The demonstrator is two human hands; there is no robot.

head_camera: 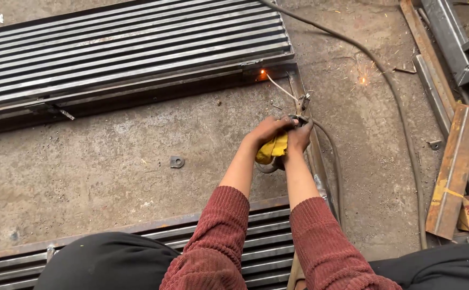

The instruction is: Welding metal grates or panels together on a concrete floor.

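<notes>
Sparks glow where the welding rod [278, 86] touches the steel grille [132, 48] corner on the floor [111, 161]. Left hand [269, 129] and right hand [300, 134] close together around the electrode holder [302, 104], a yellow cloth [273, 149] padding the grip, likely steadying the rod.

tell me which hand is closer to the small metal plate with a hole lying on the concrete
Left. The left hand sits right of and above the small metal plate; the right hand is farther right.

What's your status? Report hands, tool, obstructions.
Left hand and right hand both grip electrode holder. Rod tip sparking at steel grille corner. Cable trails right.
</notes>
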